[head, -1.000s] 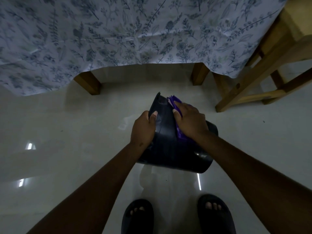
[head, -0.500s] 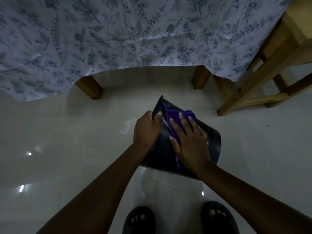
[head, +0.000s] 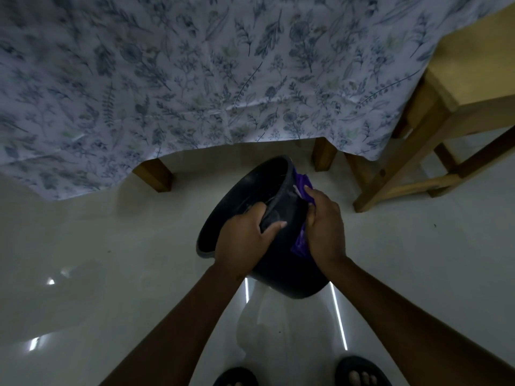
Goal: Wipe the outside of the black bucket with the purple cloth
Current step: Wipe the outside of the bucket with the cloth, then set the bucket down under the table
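Nearest to my camera, two dark sandals (head: 359,371) stand on the glossy pale floor (head: 83,260), toes showing at the bottom edge. Above them, both forearms reach forward to the black bucket (head: 281,263), which is held off the floor and tipped, its open mouth turned up and to the left. My left hand (head: 245,240) is clamped over the near rim, thumb on the outer wall and the remaining fingers curled inside the mouth. My right hand (head: 326,227) presses the purple cloth (head: 302,242) flat against the bucket's right outer wall; the cloth shows below the palm and again past the fingertips (head: 308,189) near the rim, so it lies between fingers and plastic. Beyond the bucket, wooden table legs (head: 156,174) stand under a hanging tablecloth (head: 195,79) printed with blue leaves. At far right, a wooden stool (head: 434,140) stands just beside the table.
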A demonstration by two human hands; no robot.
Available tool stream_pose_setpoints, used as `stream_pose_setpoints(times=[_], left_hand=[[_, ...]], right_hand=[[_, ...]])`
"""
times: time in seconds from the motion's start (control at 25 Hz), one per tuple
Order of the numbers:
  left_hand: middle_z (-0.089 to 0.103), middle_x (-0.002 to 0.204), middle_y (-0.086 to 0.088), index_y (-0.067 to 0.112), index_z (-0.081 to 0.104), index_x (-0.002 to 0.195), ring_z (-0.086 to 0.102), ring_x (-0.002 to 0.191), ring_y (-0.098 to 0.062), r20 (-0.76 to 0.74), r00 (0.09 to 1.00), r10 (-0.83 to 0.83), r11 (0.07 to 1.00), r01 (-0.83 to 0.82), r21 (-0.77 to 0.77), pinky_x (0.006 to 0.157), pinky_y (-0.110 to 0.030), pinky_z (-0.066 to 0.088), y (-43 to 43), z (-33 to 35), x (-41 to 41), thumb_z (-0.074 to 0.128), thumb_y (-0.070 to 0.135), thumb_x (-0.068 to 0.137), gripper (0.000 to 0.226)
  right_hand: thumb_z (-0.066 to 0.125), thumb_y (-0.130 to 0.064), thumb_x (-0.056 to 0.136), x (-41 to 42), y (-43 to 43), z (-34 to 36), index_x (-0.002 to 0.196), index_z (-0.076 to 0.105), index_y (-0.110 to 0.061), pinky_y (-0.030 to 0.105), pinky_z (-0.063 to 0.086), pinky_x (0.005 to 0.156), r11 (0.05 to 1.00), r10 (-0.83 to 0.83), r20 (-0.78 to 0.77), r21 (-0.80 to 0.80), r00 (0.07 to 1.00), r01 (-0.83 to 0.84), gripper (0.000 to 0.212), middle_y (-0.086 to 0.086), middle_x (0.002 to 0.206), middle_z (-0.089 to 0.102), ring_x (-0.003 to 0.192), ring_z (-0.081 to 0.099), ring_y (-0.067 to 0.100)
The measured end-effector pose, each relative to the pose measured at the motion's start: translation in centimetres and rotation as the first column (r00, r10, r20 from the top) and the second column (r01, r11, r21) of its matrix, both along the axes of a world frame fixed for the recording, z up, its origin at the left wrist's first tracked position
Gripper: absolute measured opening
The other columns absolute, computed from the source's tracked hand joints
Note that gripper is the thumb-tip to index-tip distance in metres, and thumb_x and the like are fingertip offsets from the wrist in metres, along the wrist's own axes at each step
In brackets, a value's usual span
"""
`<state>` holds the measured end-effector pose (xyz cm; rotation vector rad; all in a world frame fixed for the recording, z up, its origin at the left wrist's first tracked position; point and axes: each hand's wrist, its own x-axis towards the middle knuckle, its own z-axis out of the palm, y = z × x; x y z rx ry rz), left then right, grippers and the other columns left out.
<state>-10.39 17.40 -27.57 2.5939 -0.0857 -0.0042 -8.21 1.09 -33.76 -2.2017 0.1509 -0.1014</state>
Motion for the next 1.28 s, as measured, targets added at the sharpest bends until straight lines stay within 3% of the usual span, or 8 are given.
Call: stream_pose_setpoints(times=[0.16, 0.28, 0.44, 0.64, 0.8, 1.0, 1.16, 1.28], left_hand=[[0.071, 0.08, 0.0, 0.02, 0.054, 0.102, 0.068, 0.07, -0.018, 0.04, 0.985, -0.166, 0.977, 0.159, 0.145, 0.063, -0.034, 0.057, -1.2, -0.3, -1.0, 0.049, 0.047, 0.093, 0.029], [0.071, 0.092, -0.004, 0.021, 0.053, 0.117, 0.07, 0.081, -0.024, -0.089, 0.969, -0.231, 0.949, 0.245, 0.199, 0.069, -0.038, 0.058, -1.8, -1.8, -1.8, 0.049, 0.03, 0.096, 0.023], [0.07, 0.103, -0.01, 0.019, 0.047, 0.128, 0.069, 0.09, -0.032, -0.247, 0.932, -0.265, 0.923, 0.319, 0.216, 0.075, -0.043, 0.058, -1.8, -3.5, -3.0, 0.045, 0.008, 0.091, 0.039], [0.068, 0.112, -0.01, 0.017, 0.052, 0.121, 0.065, 0.102, -0.031, -0.368, 0.896, -0.248, 0.937, 0.319, 0.144, 0.081, -0.04, 0.055, -2.8, -3.3, -4.0, 0.05, 0.021, 0.092, 0.029], [0.064, 0.122, -0.006, 0.018, 0.05, 0.123, 0.061, 0.113, -0.027, -0.455, 0.854, -0.252, 0.918, 0.36, 0.167, 0.092, -0.039, 0.052, -3.5, -2.5, -3.9, 0.059, 0.032, 0.09, 0.038], [0.068, 0.109, -0.005, 0.017, 0.057, 0.114, 0.064, 0.105, -0.024, -0.421, 0.877, -0.231, 0.942, 0.31, 0.127, 0.085, -0.032, 0.05, -6.9, 1.0, -1.5, 0.055, 0.036, 0.09, 0.03], [0.067, 0.106, 0.002, 0.021, 0.057, 0.112, 0.063, 0.098, -0.016, -0.229, 0.939, -0.255, 0.957, 0.279, 0.079, 0.071, -0.022, 0.038, -11.2, 6.0, 1.3, 0.054, 0.033, 0.089, 0.027], [0.066, 0.11, 0.004, 0.022, 0.054, 0.117, 0.064, 0.102, -0.017, -0.139, 0.952, -0.274, 0.961, 0.277, 0.001, 0.071, -0.018, 0.034, -13.7, 8.7, 3.4, 0.057, 0.034, 0.088, 0.032]], right_hand=[[0.031, -0.034, 0.092, -0.2, -1.9, 0.6, 0.13, 0.052, -0.021, 0.042, 0.051, 0.086, 0.998, 0.033, 0.009, -0.049, 0.999, -0.033, 0.045, 0.003, 0.113, 0.064, 0.102, 0.059, 0.022], [0.042, -0.018, 0.096, -1.0, -3.3, 0.5, 0.131, 0.053, -0.018, 0.038, 0.053, 0.083, 0.986, 0.025, 0.002, -0.163, 1.0, -0.024, 0.036, 0.006, 0.113, 0.065, 0.101, 0.06, 0.022], [0.045, -0.009, 0.096, -2.3, -4.3, -0.3, 0.134, 0.052, -0.014, 0.043, 0.054, 0.082, 0.972, 0.055, -0.038, -0.224, 0.998, -0.063, 0.039, 0.011, 0.113, 0.066, 0.098, 0.062, 0.026], [0.042, -0.008, 0.096, -3.9, -5.1, -1.0, 0.135, 0.049, -0.014, 0.039, 0.053, 0.082, 0.978, 0.019, -0.155, -0.202, 0.988, -0.05, 0.04, 0.01, 0.115, 0.064, 0.094, 0.062, 0.021], [0.044, -0.007, 0.096, -4.4, -7.2, 0.3, 0.137, 0.046, -0.014, 0.044, 0.054, 0.083, 0.971, -0.041, -0.172, -0.241, 0.984, -0.002, 0.042, 0.012, 0.115, 0.065, 0.097, 0.064, 0.026], [0.047, -0.008, 0.093, -2.7, -10.0, 5.7, 0.136, 0.05, -0.013, 0.045, 0.054, 0.075, 0.942, -0.091, 0.045, -0.321, 0.995, 0.1, 0.044, 0.018, 0.107, 0.066, 0.089, 0.064, 0.032], [0.053, -0.002, 0.089, 0.0, -12.1, 12.4, 0.136, 0.051, -0.012, 0.046, 0.055, 0.076, 0.933, -0.077, 0.251, -0.323, 0.965, 0.158, 0.047, 0.015, 0.112, 0.065, 0.095, 0.063, 0.033], [0.05, -0.005, 0.087, 2.8, -14.0, 16.6, 0.134, 0.052, -0.011, 0.046, 0.056, 0.073, 0.907, -0.106, 0.376, -0.343, 0.921, 0.244, 0.047, 0.014, 0.112, 0.066, 0.093, 0.064, 0.033]])
